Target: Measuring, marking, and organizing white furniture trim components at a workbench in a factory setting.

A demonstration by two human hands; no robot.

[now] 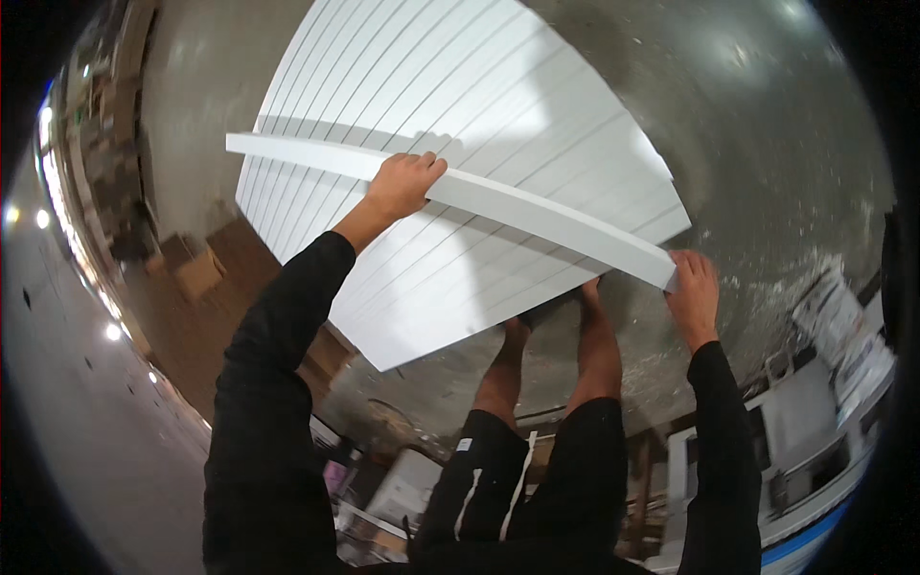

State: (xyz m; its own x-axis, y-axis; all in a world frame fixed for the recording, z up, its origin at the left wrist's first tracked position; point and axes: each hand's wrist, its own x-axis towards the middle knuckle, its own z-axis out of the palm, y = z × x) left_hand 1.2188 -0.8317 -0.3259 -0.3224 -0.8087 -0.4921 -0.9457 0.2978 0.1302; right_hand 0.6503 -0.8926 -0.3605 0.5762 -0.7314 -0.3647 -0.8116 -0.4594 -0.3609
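A long white rail [537, 213] with a square-edged profile slants across the view from upper left to lower right, held above a stack of white boards. My left hand [406, 184] is closed over the rail near its middle, fingers wrapped over the top edge. At the rail's right end, my right hand [694, 292] grips the tip with the fingers around it. Beneath lie several white boards [422, 316] side by side, with thin dark gaps between them. The rail's shadow falls across these boards.
Brown cardboard [244, 264] lies left of the boards, with more boxes [115, 115] farther off. My legs [596, 359] stand at the boards' near edge. A white cart or frame [805, 431] with plastic bags [843, 335] is at lower right. White debris dots the concrete floor [757, 201].
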